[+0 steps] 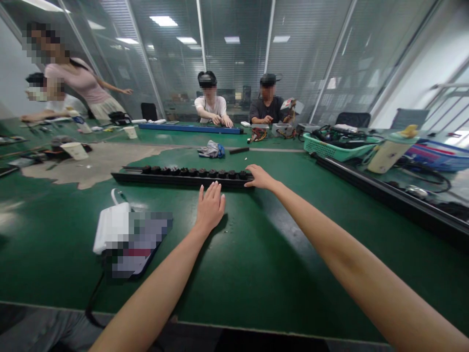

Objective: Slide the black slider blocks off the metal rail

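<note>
A long black power strip [168, 178] with several round black plugs along its top lies across the green table [256, 259] in front of me. My right hand [259, 177] rests on the strip's right end, fingers curled over it. My left hand [210, 206] lies flat and spread on the table just in front of the strip, fingertips at its near edge, holding nothing.
A white power bank and a blurred flat item [126, 239] lie at my near left. A long black rail [388, 195] runs along the right, behind it a green basket [339, 146] and a bottle [388, 152]. Other people sit and stand at the far side.
</note>
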The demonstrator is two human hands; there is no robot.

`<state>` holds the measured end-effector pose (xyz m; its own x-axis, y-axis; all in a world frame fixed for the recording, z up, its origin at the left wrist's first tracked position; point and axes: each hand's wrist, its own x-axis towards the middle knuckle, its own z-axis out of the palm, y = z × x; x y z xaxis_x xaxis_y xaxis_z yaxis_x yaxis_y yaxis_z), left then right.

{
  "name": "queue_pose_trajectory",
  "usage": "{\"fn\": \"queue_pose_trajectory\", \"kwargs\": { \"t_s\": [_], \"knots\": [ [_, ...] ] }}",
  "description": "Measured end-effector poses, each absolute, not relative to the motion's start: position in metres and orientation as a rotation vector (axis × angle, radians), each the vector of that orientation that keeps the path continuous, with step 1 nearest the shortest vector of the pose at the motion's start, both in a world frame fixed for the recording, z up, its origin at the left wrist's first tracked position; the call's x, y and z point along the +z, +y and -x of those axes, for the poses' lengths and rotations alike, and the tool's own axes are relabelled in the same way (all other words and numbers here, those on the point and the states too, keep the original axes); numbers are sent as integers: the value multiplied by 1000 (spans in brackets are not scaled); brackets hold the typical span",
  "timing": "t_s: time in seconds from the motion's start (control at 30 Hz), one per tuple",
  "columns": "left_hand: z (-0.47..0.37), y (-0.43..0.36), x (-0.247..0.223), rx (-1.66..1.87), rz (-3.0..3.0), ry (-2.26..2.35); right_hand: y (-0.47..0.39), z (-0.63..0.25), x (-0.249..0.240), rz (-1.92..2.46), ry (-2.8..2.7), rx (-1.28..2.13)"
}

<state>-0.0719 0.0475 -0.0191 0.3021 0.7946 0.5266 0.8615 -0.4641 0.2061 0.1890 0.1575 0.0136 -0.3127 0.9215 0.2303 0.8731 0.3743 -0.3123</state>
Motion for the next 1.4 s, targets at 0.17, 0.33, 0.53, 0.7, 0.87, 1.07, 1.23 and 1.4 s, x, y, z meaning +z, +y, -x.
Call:
{"fn": "queue_pose_trajectory", "kwargs": {
  "t_s": [0.17,0.33,0.53,0.7,0.87,1.07,1.23,1.4],
  "knots": [
    [72,44,-17,-862,2444,-1572,159,-182,4,1565,-2292,216],
    [72,42,-17,-872,2450,-1559,141,-189,-2,1505,-2329,227],
    [72,41,-15,-890,2455,-1524,89,-220,-5,1530,-2327,256],
    [72,41,-14,-973,2440,-1431,44,-264,-7,1537,-2297,271],
    [72,40,-14,-1011,2426,-1386,-7,-323,-6,1527,-2234,322],
    [70,37,-10,-1040,2439,-1331,-60,-404,-3,1636,-2041,525],
    [69,36,-8,-1043,2412,-1367,-71,-469,-1,1751,-1830,611],
    [68,37,-7,-1008,2422,-1349,-68,-505,-8,1786,-1664,517]
  ]
}}
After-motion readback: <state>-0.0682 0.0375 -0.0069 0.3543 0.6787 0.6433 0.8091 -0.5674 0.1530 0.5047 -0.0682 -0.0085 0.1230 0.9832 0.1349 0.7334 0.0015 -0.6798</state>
